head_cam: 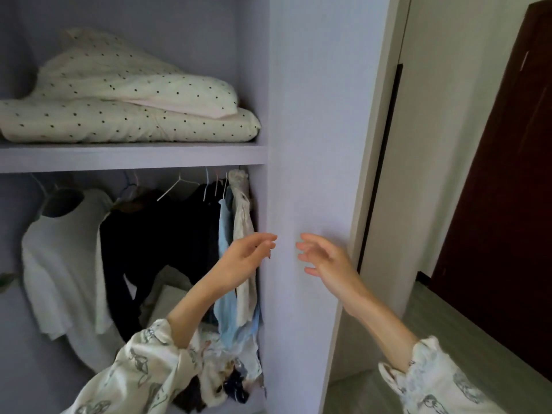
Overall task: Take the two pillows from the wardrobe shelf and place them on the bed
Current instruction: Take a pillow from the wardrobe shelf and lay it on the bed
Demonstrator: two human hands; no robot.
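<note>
Two cream pillows with small dark dots lie stacked on the wardrobe shelf (134,156). The upper pillow (119,79) sits crumpled on the flat lower pillow (128,124). My left hand (248,255) is raised in front of the hanging clothes, fingers relaxed and holding nothing. My right hand (325,258) hovers in front of the wardrobe's side panel (313,115), fingers spread and empty. Both hands are well below the shelf. No bed is in view.
Under the shelf hang a white shirt (65,264), dark garments (167,234) and a light blue piece (230,309) on hangers. A dark brown door (501,204) stands at the right, with green floor (448,324) beneath it.
</note>
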